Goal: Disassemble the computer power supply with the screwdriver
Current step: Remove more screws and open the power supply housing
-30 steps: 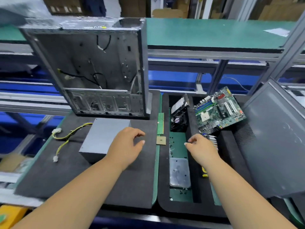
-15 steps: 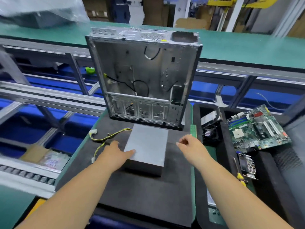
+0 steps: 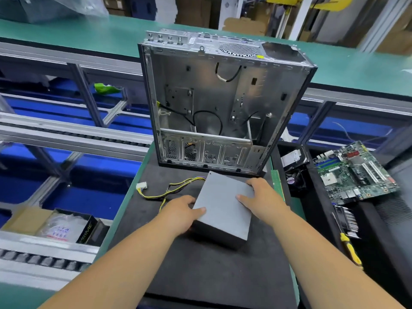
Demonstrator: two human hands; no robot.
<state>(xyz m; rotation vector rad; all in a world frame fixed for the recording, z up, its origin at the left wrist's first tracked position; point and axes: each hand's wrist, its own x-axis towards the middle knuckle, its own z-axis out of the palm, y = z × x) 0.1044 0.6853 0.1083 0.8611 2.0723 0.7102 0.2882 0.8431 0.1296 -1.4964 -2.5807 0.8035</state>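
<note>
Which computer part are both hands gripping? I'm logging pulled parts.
The grey power supply, on the black foam mat; the motherboard and fan lie untouched to the right.

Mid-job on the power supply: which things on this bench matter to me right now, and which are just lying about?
For the job:
- power supply, gripped by left hand and right hand
- its cable
- screwdriver, lying untouched at the right

Lying about:
- computer case
- circuit board
- fan
- small box at the left
</note>
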